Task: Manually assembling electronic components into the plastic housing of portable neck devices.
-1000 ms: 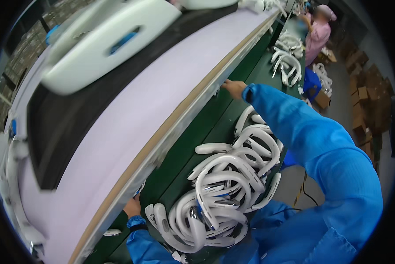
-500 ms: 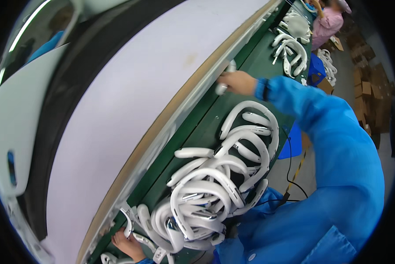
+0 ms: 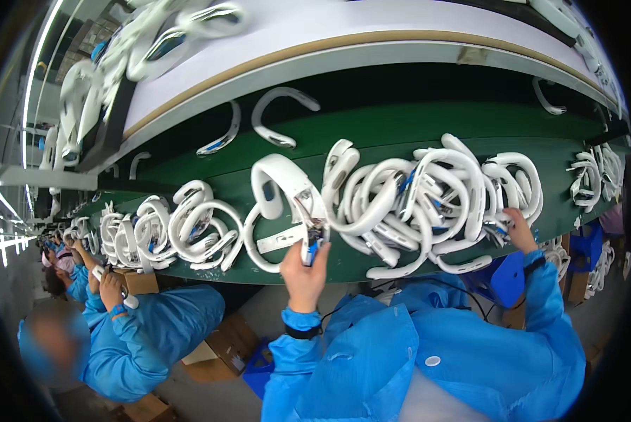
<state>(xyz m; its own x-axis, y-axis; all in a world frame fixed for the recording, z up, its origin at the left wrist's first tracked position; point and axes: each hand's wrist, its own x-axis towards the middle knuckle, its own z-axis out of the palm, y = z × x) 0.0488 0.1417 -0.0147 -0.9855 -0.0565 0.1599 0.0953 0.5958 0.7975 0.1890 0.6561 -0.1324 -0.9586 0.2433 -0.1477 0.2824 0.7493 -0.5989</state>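
My left hand (image 3: 304, 280) is closed on one end of a white U-shaped neck fan (image 3: 281, 169), held tilted over the table. That end lies open, with thin wires and a blue part showing by my fingertips. At the right side of a pile of similar neck fans (image 3: 473, 186), my right hand (image 3: 520, 232) has curled fingers touching the pile's edge. What they grip there is too small to make out; a bit of blue shows beside them. Another curved neck fan (image 3: 255, 243) lies behind my left hand.
The green table (image 3: 400, 119) runs left to right under a raised white shelf (image 3: 315, 21). More white curved pieces (image 3: 206, 225) are heaped to the left. A co-worker in blue (image 3: 139, 337) works at the left. Blue stools (image 3: 498, 281) and cardboard boxes (image 3: 224, 344) stand below.
The view has swung round and levelled. My right hand has left a small white piece beside the shelf for the pile's edge. My left hand now holds a neck fan up in front of me.
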